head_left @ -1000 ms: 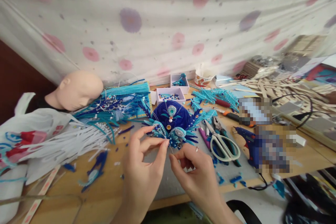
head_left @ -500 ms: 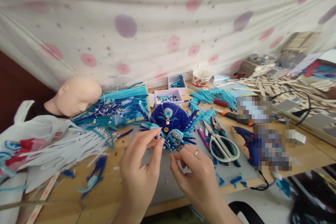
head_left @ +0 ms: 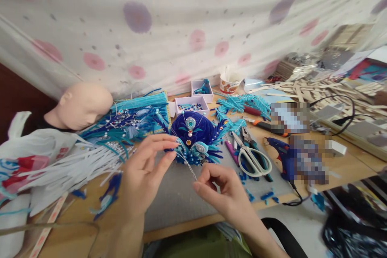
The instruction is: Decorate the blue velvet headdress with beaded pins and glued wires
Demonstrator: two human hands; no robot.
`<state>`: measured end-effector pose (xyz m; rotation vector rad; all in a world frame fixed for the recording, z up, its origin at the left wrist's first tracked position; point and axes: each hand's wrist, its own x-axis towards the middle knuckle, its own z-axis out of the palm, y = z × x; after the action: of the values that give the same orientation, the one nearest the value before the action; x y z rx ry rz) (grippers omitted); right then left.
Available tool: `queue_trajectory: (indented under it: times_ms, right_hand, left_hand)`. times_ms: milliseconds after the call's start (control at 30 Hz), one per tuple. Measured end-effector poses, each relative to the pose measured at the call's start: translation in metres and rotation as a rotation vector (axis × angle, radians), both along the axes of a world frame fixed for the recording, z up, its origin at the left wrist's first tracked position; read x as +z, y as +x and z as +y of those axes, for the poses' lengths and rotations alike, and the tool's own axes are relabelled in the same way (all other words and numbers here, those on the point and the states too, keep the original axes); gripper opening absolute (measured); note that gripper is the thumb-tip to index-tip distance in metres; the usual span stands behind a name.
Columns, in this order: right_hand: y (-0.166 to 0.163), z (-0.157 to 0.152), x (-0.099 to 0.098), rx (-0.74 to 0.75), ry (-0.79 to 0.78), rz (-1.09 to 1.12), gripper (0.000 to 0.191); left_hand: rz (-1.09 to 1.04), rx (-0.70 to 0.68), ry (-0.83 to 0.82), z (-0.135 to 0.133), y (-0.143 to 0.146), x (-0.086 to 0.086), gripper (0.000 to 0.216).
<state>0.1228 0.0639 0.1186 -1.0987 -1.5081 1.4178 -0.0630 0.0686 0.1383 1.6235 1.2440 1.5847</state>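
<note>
A dark blue headdress [head_left: 196, 135] with turquoise feather shapes, beads and gems sits on a grey mat [head_left: 178, 193] at the table's middle. My left hand [head_left: 145, 173] pinches a thin silver wire [head_left: 186, 164] at the headdress's front left edge, thumb and forefinger closed on it. My right hand [head_left: 225, 191] is below and to the right, its thumb and forefinger pinched on the wire's lower end. The wire runs slanted between the two hands.
White-handled scissors [head_left: 252, 159], pliers and a blue glue gun [head_left: 284, 157] lie right of the headdress. Two small white boxes [head_left: 192, 105] of beads stand behind it. A mannequin head [head_left: 81, 105], turquoise tassels [head_left: 133, 119] and white strips are at the left. Wooden sticks [head_left: 317, 90] pile at the right.
My hands have moved apart: the left slid up and left along the wire to the headdress's edge, the right drew down and right. The wire between them now shows longer.
</note>
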Motion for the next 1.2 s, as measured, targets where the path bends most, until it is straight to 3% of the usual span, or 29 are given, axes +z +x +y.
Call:
queue_trajectory:
  times_ms: [100, 267, 367, 500, 667, 767, 900, 1100, 1200]
  right_hand:
    - [0.003, 0.002, 0.000, 0.056, -0.152, 0.119, 0.033]
    - [0.001, 0.000, -0.001, 0.077, -0.209, 0.219, 0.036]
    - [-0.002, -0.001, -0.001, 0.041, -0.169, 0.187, 0.034]
    - [-0.007, -0.003, -0.001, -0.017, -0.094, 0.132, 0.026]
    - [-0.009, -0.004, 0.001, -0.035, -0.088, 0.152, 0.021]
    - [-0.008, -0.005, 0.000, -0.004, -0.076, 0.156, 0.020]
    - [-0.005, -0.006, -0.002, 0.028, -0.016, 0.160, 0.021]
    - [-0.004, -0.005, -0.003, -0.032, 0.124, 0.077, 0.019]
    - [-0.006, -0.005, -0.002, -0.041, 0.206, 0.044, 0.020]
  left_hand:
    - [0.029, -0.012, 0.049, 0.002, -0.003, 0.001, 0.021]
    - [-0.060, 0.002, -0.055, 0.000, 0.003, -0.001, 0.010]
    - [-0.154, 0.110, -0.193, -0.003, 0.011, -0.001, 0.007]
    - [-0.220, 0.115, -0.212, -0.008, 0.021, 0.002, 0.015]
    - [-0.242, 0.246, -0.296, -0.012, 0.027, -0.002, 0.034]
    - [-0.275, 0.186, -0.285, -0.012, 0.021, -0.011, 0.049]
    - [-0.281, 0.038, -0.396, -0.009, 0.011, -0.024, 0.056]
    - [-0.198, 0.013, -0.524, -0.009, 0.004, -0.034, 0.053]
    - [-0.172, 0.056, -0.470, -0.010, 0.001, -0.039, 0.052]
